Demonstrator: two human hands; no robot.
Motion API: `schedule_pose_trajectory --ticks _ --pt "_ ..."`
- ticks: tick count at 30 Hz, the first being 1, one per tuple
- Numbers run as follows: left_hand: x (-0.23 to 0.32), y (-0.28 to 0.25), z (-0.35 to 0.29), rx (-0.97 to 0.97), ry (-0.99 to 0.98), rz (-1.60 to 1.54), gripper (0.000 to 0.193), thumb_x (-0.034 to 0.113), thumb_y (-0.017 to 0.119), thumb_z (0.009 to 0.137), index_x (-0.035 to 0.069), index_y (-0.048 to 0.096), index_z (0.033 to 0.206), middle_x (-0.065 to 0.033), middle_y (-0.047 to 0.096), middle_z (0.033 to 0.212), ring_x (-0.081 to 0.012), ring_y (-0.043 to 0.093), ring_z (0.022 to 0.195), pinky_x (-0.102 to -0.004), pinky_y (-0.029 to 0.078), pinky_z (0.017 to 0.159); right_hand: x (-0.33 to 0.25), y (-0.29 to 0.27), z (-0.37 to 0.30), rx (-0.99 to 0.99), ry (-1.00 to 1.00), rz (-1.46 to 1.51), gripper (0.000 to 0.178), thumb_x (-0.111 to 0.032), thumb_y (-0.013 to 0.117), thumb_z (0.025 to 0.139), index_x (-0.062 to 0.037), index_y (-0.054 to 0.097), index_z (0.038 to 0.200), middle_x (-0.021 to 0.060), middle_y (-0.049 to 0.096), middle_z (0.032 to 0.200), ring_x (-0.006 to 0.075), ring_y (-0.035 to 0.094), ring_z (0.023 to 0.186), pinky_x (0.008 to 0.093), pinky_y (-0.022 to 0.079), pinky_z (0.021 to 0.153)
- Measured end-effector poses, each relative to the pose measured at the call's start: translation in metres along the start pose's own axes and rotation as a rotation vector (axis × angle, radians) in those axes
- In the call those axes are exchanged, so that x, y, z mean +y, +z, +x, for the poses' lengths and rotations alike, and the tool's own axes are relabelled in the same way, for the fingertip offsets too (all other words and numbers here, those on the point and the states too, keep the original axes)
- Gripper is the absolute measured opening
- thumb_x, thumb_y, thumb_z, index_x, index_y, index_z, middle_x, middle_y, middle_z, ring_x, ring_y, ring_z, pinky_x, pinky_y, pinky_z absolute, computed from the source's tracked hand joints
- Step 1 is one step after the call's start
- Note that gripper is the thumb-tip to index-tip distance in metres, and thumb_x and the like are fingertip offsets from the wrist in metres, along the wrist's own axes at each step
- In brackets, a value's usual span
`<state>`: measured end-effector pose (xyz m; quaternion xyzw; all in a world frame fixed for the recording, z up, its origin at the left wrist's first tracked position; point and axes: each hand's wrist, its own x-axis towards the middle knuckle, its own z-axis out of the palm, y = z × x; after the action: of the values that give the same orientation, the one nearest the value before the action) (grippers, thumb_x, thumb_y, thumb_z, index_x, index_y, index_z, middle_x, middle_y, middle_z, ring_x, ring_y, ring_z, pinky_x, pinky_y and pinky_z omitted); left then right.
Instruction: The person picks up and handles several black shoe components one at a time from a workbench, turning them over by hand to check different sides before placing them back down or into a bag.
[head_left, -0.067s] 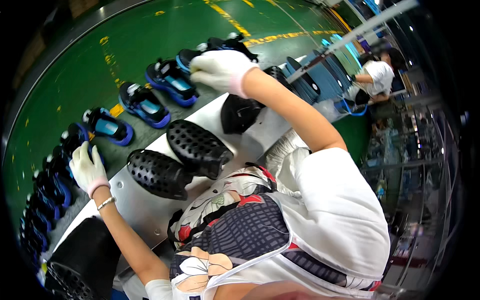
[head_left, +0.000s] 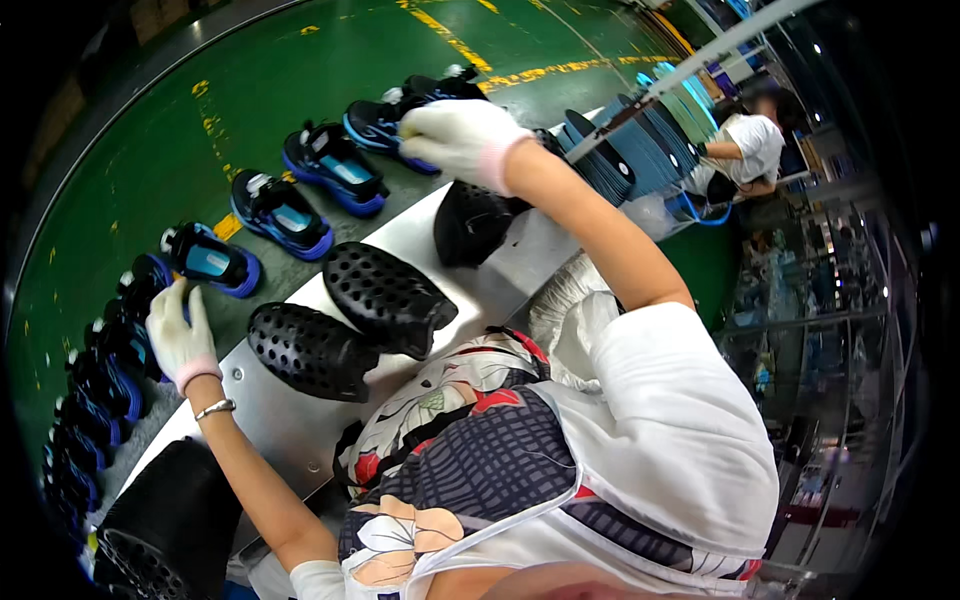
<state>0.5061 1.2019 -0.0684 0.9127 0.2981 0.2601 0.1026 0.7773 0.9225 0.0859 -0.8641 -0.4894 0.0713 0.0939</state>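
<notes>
My left hand (head_left: 181,337), in a white glove with a pink cuff, hovers over the front edge of the shoe row, thumb and fingers apart. It overlaps a black-and-blue shoe (head_left: 147,270); I cannot tell whether they touch. At the far end of the row, my right hand (head_left: 462,138), gloved alike, has its fingers curled together beside another black-and-blue shoe (head_left: 376,125). Whatever those fingers hold, if anything, is hidden. Between the hands stand more shoes with light-blue insoles, among them one shoe (head_left: 335,165) and another shoe (head_left: 280,213).
On the metal ledge (head_left: 262,425) before me lie two black perforated foot-shaped pieces (head_left: 310,350). A third dark piece (head_left: 468,225) sits under my right wrist, and a large black one (head_left: 175,515) at lower left. Stacked blue-grey sheets (head_left: 635,140) and a co-worker (head_left: 755,150) are at right.
My right hand has drawn a little to the right, showing more of the shoe beside it. My left hand has shifted slightly right. The shoes sit slightly further left in view.
</notes>
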Motion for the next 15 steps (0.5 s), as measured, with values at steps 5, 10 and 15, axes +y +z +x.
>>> schedule_pose_trajectory --ticks 5,10,15 --pt "0.017 0.025 0.014 -0.407 -0.117 -0.314 0.041 0.032 0.066 0.086 -0.001 0.063 0.111 -0.0173 0.061 0.112 -0.0352 0.060 0.097 -0.0385 0.046 0.087 0.060 -0.028 -0.084 0.226 0.230 0.006 0.024 -0.026 0.056 0.091 -0.0060 0.067 0.098 0.0149 0.066 0.092 0.0323 0.063 0.087 0.0370 0.050 0.078" --pt "-0.003 0.028 0.012 -0.349 0.035 -0.108 0.040 0.032 0.063 0.087 -0.002 0.061 0.108 -0.0223 0.060 0.104 -0.0411 0.057 0.098 -0.0416 0.046 0.086 0.096 -0.034 -0.144 0.309 0.438 0.066 0.023 -0.022 0.059 0.090 -0.0045 0.066 0.103 0.0145 0.067 0.094 0.0273 0.066 0.086 0.0315 0.050 0.078" --pt "-0.019 0.035 0.002 -0.364 -0.005 -0.070 0.044 0.032 0.063 0.088 -0.003 0.058 0.113 -0.0221 0.058 0.110 -0.0414 0.056 0.103 -0.0417 0.045 0.089 0.115 -0.018 -0.159 0.297 0.422 0.009 0.023 -0.024 0.059 0.089 -0.0066 0.068 0.100 0.0130 0.067 0.092 0.0283 0.064 0.087 0.0336 0.050 0.079"
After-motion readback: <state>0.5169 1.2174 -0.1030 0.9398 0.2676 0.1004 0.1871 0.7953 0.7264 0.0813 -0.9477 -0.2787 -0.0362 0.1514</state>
